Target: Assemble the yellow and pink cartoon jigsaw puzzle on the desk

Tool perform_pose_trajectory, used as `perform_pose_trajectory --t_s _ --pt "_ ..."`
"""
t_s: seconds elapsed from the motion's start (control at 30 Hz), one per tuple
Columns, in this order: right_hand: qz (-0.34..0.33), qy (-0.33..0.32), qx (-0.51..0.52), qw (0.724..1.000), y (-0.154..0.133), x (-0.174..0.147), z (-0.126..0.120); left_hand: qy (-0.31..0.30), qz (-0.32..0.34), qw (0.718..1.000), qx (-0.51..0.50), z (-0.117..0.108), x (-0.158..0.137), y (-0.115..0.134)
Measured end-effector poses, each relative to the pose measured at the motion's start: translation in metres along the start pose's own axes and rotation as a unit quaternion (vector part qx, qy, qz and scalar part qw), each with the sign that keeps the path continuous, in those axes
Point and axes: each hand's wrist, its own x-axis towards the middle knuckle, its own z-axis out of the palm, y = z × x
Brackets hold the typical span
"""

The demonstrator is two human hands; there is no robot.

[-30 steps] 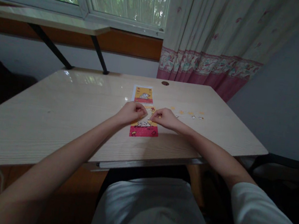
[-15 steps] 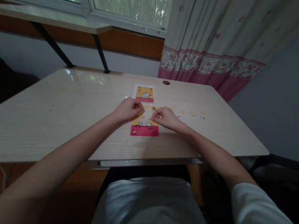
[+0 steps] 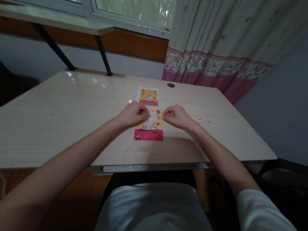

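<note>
On the table lies a yellow and pink jigsaw puzzle (image 3: pixel 148 134) with a white cartoon animal on it, in front of me. My left hand (image 3: pixel 134 114) is closed in a pinch over the puzzle's upper left part and hides that edge. Fingertips together, my right hand (image 3: pixel 177 117) hovers by its upper right edge. Whatever either pinch holds is too small to make out. Just beyond the puzzle is a picture card (image 3: pixel 148 97) with similar colours and a white border. Loose puzzle pieces (image 3: pixel 200 120) lie right of my right hand, some hidden behind it.
The pale wooden table (image 3: pixel 85 122) has a round cable hole (image 3: pixel 170 85) near its back edge. A shelf (image 3: pixel 56 19) on black struts rises at the back left. Behind the table hangs a patterned curtain (image 3: pixel 216 67), beside the window.
My right hand has moved up and right, off the puzzle's right side, uncovering a red detail there. My left hand has shifted only slightly to the right.
</note>
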Motion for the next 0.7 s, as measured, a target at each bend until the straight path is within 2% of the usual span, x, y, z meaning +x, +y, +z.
perform_pose_trajectory --t_s 0.1,0.23,0.37,0.5,0.7 --pt "-0.042 -0.058 -0.009 0.997 -0.001 -0.002 -0.002 -0.024 0.055 0.998 0.03 0.004 -0.002 0.009" --pt "-0.071 -0.091 -0.007 0.993 -0.004 -0.004 0.002 -0.056 0.086 0.991 0.082 0.01 -0.005 0.018" --pt "-0.099 -0.107 0.011 0.989 -0.003 -0.004 0.007 -0.075 0.079 0.991 0.074 0.014 -0.004 0.016" --pt "-0.117 -0.094 0.006 0.989 -0.002 -0.003 0.007 -0.092 0.067 0.993 0.035 0.016 -0.001 0.014" --pt "-0.101 -0.097 -0.006 0.99 -0.003 -0.004 0.007 -0.083 0.046 0.995 0.003 0.017 0.001 0.015"
